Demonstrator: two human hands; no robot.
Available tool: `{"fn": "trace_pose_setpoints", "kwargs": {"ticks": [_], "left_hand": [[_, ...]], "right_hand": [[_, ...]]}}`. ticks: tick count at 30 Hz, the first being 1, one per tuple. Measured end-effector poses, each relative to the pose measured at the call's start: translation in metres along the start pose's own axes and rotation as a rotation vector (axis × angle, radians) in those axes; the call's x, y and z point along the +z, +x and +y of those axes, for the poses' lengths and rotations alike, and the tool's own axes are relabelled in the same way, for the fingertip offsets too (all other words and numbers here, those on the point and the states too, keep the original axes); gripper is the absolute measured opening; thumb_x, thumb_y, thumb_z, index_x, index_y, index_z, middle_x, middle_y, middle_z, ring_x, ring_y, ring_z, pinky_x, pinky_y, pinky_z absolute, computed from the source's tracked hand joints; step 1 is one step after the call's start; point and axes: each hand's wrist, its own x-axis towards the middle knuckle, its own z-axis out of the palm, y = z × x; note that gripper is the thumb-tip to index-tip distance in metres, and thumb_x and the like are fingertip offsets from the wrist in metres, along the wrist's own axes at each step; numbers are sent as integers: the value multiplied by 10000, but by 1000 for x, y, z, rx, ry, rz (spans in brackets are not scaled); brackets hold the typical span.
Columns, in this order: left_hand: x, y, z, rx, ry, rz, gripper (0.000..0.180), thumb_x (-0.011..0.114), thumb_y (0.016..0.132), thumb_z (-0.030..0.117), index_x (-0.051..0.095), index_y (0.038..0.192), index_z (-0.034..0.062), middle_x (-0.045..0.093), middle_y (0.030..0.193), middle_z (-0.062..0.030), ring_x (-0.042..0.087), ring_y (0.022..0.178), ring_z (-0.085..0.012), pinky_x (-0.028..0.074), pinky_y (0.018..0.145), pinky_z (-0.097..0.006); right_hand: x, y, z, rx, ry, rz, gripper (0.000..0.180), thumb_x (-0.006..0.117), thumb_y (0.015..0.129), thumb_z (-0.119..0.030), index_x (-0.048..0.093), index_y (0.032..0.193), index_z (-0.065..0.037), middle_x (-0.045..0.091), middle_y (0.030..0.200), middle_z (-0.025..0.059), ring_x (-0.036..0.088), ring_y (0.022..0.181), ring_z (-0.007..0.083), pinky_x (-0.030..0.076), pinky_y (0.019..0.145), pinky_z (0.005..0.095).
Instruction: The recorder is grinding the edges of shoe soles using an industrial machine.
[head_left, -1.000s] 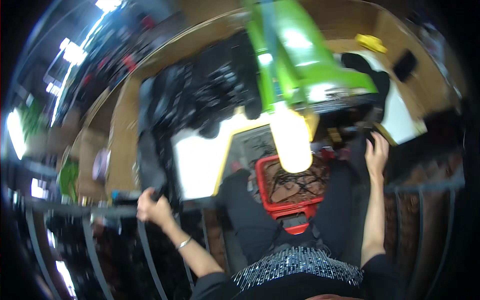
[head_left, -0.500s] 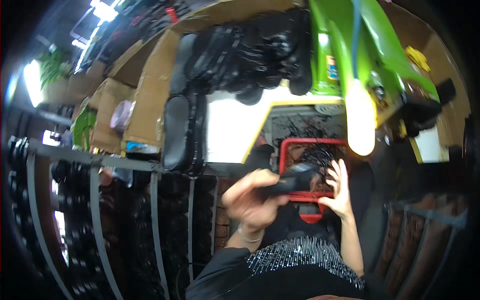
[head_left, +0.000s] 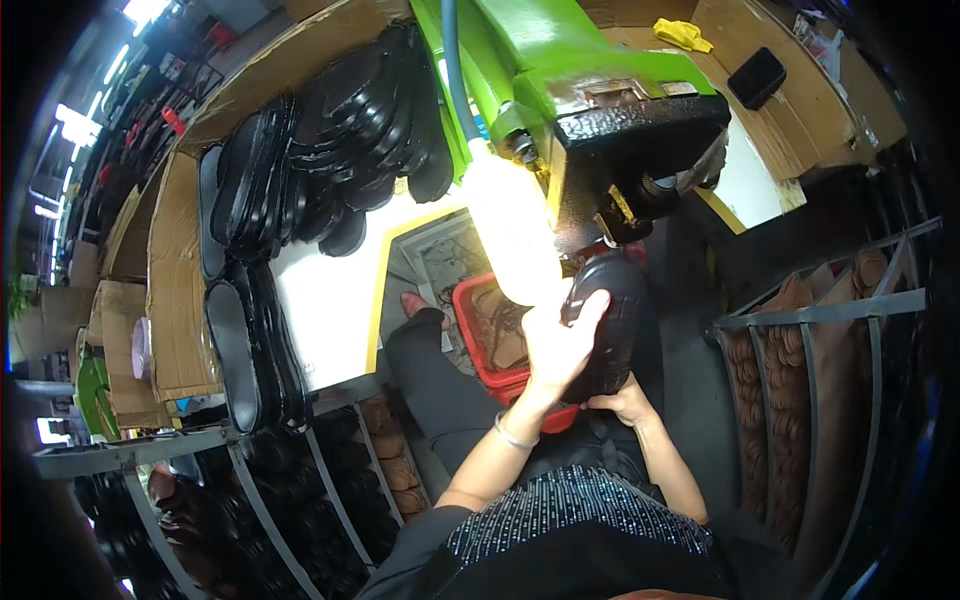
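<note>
The black shoe sole (head_left: 608,325) sat just below the black head (head_left: 640,160) of the green machine (head_left: 545,45), its long axis running up and slightly left, toe end toward the head and heel end toward the person's lap. Both hands were on it. The left hand (head_left: 553,345) lay against the sole's left flank, palm on its side and fingers (head_left: 590,305) curled up over the upper edge, wrapped about it rather than spread. The right hand (head_left: 625,403) cupped the heel end from underneath, mostly hidden by the sole itself, so how far its fingers were folded could not be told; it was clearly bearing the sole, not merely near it. Of the two, the left hand stood nearer the machine head, the right farther back toward the body. The toe of the sole lay close under the head, though whether it touched could not be made out, partly because a bright lamp (head_left: 510,235) just left of the head washed out that spot. A red basket (head_left: 490,335) holding dark scraps sat below the head and left of the sole, behind the left hand. Farther left of the head, a heap of black soles (head_left: 340,130) lay on the white table (head_left: 320,300), more of them stacked in rows along its left edge. Right of the head, beyond the sole, a metal rack (head_left: 830,310) held brown soles upright.
</note>
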Motion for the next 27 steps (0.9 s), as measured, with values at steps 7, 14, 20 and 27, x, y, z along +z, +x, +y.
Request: {"fn": "trace_pose_setpoints", "kwargs": {"ticks": [7,14,20,27], "left_hand": [[2,13,-48,227,107,84,193,694,802,66,618,953,-28,617,856,-39,526,747,-81,427,684,-219],[-2,11,-48,228,47,28,245,712,790,97,579,968,-9,576,824,-21,505,733,-90,420,690,-229],[-18,15,-25,195,-193,22,234,735,745,110,545,849,24,523,778,-14,468,722,-113,414,665,-264],[-63,26,-38,104,-550,123,228,730,727,22,610,913,-32,639,865,-69,583,771,-115,471,704,-245]], "right_hand": [[-26,-21,-29,-207,343,177,688,618,517,94,528,1195,29,596,1160,111,577,1045,224,463,899,323],[-73,-22,-139,-629,138,498,668,586,683,-56,399,1317,38,477,1313,132,479,1193,237,392,1009,371],[-59,30,-235,-627,55,434,481,614,784,-68,466,1224,62,605,1065,81,577,981,156,417,913,263],[-17,72,-219,-606,134,224,342,614,813,-38,497,1133,2,622,971,71,600,868,134,476,812,256]]}}
